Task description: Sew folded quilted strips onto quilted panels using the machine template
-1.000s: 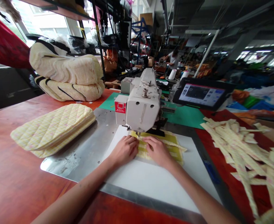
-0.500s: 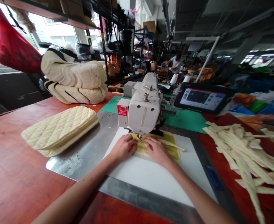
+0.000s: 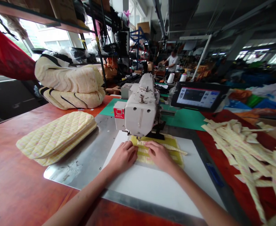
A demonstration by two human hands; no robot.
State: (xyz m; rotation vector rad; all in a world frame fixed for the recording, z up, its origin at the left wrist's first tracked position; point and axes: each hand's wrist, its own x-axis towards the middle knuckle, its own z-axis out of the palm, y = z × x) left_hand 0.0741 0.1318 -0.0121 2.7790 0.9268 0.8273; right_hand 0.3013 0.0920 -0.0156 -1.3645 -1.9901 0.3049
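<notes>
Reddish table (image 3: 8, 182) — pale fabric strip (image 3: 175, 148) crosswise, right end slanting nearer.

Has a bare left hand (image 3: 122, 157) and a bare right hand (image 3: 160, 153), both with slender fingers (image 3: 152, 144) and narrow wrists (image 3: 113, 168); widens gradually into long, slim forearms (image 3: 86, 198), smooth in outline, uncovered right to the lower edge of view; leaves anything worn higher up unseen

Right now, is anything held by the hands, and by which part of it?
The right hand touches the pale-yellow fabric strip near its left end; whether it pinches or presses cannot be told. The left hand shows no clear hold.
</notes>
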